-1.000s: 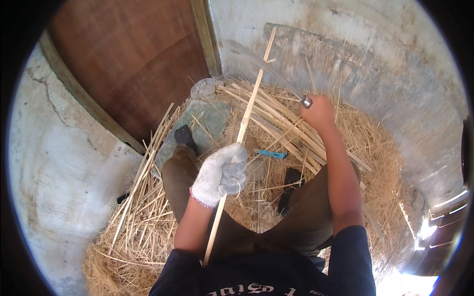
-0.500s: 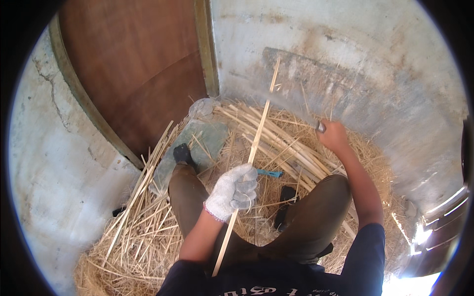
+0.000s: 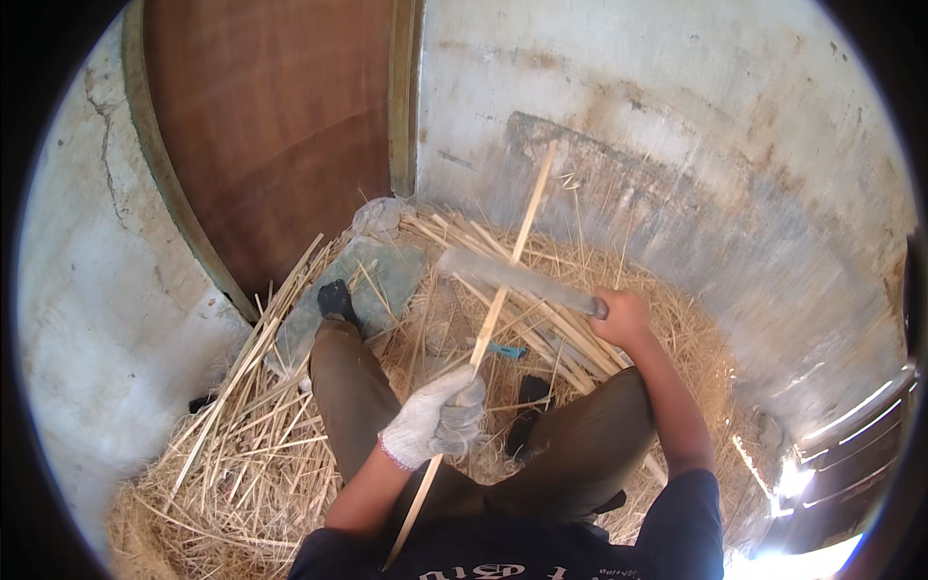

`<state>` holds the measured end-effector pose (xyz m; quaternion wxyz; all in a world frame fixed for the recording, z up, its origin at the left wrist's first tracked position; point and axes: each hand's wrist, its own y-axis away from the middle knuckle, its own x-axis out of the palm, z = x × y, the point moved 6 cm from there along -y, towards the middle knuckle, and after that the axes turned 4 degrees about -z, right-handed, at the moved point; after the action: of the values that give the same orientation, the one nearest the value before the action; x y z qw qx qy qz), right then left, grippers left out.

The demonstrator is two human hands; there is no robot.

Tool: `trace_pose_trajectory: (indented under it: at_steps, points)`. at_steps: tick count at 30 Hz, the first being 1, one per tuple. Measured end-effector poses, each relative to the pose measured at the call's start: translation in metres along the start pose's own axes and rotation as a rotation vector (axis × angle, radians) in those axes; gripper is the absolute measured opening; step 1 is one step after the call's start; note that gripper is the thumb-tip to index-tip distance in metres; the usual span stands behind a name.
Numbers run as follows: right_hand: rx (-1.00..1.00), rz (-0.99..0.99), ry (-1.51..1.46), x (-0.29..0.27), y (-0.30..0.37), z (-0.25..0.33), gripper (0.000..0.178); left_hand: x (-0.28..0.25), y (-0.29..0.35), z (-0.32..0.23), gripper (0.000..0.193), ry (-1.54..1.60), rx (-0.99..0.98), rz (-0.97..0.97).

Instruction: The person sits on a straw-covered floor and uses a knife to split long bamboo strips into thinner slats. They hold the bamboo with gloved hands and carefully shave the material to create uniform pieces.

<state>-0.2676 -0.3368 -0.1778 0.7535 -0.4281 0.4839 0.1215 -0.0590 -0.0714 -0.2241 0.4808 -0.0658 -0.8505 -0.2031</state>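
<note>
My left hand [image 3: 437, 418], in a white knitted glove, is closed around a long pale split-bamboo strip [image 3: 520, 240]. The strip slants up and away from my lap toward the wall. My bare right hand [image 3: 623, 319] grips the handle of a wide-bladed machete [image 3: 522, 279]. Its grey blade points left and crosses the strip above the gloved hand; whether it touches cannot be told. Small shavings [image 3: 568, 182] show beside the strip's far end. Between my legs lies a small blue object [image 3: 505, 351], its kind unclear.
More bamboo strips [image 3: 570, 333] lie in a bundle by my right knee, and others [image 3: 256, 387] are heaped at left. Shavings [image 3: 222, 512] cover the ground. A flat grey-green stone slab [image 3: 387, 275] sits under my left foot. A brown door [image 3: 271, 126] and stained wall [image 3: 735, 193] stand ahead.
My right hand has come down and left, bringing the machete blade from near the wall to across the bamboo strip. Shavings have appeared beside the strip's far end. The view has shifted slightly.
</note>
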Motion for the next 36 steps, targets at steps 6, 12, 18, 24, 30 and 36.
trace_pose_trajectory:
  at_steps: [6,12,18,24,30,36]
  points:
    - [0.257,0.095,0.173,0.037,0.007,-0.031,0.018,-0.048,0.018,0.018,0.038,0.063,-0.029,-0.190]
    - [0.301,0.106,-0.005,0.031,0.005,-0.011,0.019,-0.046,0.006,0.013,0.037,0.048,-0.018,-0.139]
    - [0.250,0.238,0.165,0.042,-0.007,-0.025,0.021,-0.046,0.000,0.022,0.037,0.066,-0.011,-0.130]
    - [0.632,0.190,0.120,0.023,-0.009,-0.064,0.023,-0.053,-0.008,0.033,0.034,0.037,-0.079,-0.177]
    - [0.297,0.265,0.097,0.021,-0.005,-0.010,0.020,-0.050,0.002,0.025,0.035,0.107,0.006,-0.135]
    - [0.543,0.079,0.018,0.025,-0.016,-0.059,0.022,-0.045,0.004,0.024,0.036,0.202,0.032,-0.027]
